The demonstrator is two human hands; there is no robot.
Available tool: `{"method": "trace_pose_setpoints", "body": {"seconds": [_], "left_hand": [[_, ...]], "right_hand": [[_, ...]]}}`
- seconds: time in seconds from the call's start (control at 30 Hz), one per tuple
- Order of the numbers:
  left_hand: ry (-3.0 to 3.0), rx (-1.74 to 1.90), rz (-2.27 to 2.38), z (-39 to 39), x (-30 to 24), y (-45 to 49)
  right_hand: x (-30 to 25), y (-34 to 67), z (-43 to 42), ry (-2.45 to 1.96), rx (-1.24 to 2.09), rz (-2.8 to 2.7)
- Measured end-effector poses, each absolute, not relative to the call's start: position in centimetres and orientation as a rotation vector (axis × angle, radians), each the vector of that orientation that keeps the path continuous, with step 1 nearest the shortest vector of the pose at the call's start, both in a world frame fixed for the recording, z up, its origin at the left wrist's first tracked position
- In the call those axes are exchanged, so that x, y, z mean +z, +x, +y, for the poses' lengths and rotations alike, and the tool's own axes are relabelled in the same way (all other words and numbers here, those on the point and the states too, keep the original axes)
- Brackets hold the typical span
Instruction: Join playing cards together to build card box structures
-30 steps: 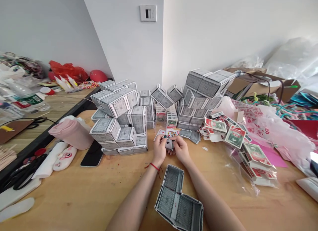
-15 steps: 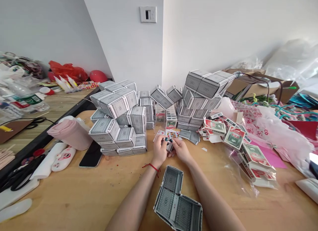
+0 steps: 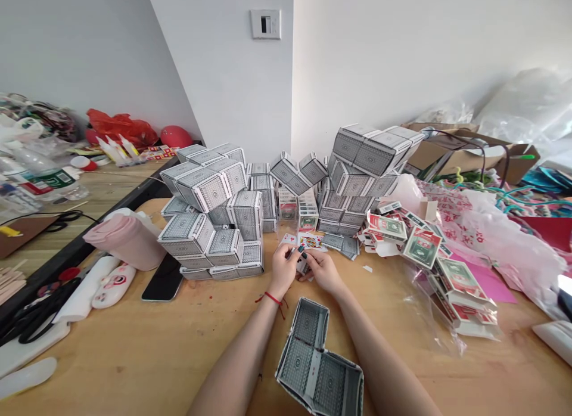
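Note:
My left hand (image 3: 285,268), with a red string at the wrist, and my right hand (image 3: 323,270) meet in the middle of the table. Both are closed on a small playing card (image 3: 302,265), mostly hidden by the fingers, with the thumbs close together. Face-up playing cards (image 3: 313,241) lie just beyond my fingertips, and grey-backed cards (image 3: 343,245) rest to their right. Between my forearms sits an L-shaped open box piece (image 3: 300,357) made of grey-patterned cards, apart from both hands.
Stacks of grey card blocks stand at left (image 3: 185,234) and right (image 3: 370,151). Opened card boxes (image 3: 421,247) lie to the right beside plastic bags (image 3: 482,225). At left are a phone (image 3: 161,280), a pink roll (image 3: 123,240) and black scissors (image 3: 42,320).
My left hand has shifted slightly left and its thumb has moved over the card. The right hand stays close by. The blocks and boxes have not moved.

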State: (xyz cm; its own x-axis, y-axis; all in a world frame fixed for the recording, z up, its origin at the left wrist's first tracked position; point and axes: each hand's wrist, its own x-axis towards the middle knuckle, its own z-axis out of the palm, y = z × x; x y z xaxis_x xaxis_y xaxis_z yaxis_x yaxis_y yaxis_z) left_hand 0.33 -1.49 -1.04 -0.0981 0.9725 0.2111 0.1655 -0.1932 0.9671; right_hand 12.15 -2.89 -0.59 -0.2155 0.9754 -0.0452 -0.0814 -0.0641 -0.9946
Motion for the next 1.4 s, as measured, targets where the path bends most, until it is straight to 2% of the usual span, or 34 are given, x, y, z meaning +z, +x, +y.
{"method": "trace_pose_setpoints", "body": {"seconds": [0.63,0.87,1.17,1.4], "left_hand": [[1.712,1.439,1.361,-2.5,-0.1,0.2],[1.818,1.416,1.388,-2.6,-0.2,0.3],[1.589,1.477,1.455,-2.1,-0.6,0.3],[1.481,1.374,1.501,-1.5,-1.0,-0.3]], "right_hand": [[-0.7,12.0,-3.1,-1.120,1.268,-1.394],[-0.4,12.1,-3.0,-1.089,1.329,-1.382],[-0.1,12.1,-3.0,-1.059,1.415,-1.378],[-0.8,12.1,-3.0,-0.978,1.576,-1.322]]}}
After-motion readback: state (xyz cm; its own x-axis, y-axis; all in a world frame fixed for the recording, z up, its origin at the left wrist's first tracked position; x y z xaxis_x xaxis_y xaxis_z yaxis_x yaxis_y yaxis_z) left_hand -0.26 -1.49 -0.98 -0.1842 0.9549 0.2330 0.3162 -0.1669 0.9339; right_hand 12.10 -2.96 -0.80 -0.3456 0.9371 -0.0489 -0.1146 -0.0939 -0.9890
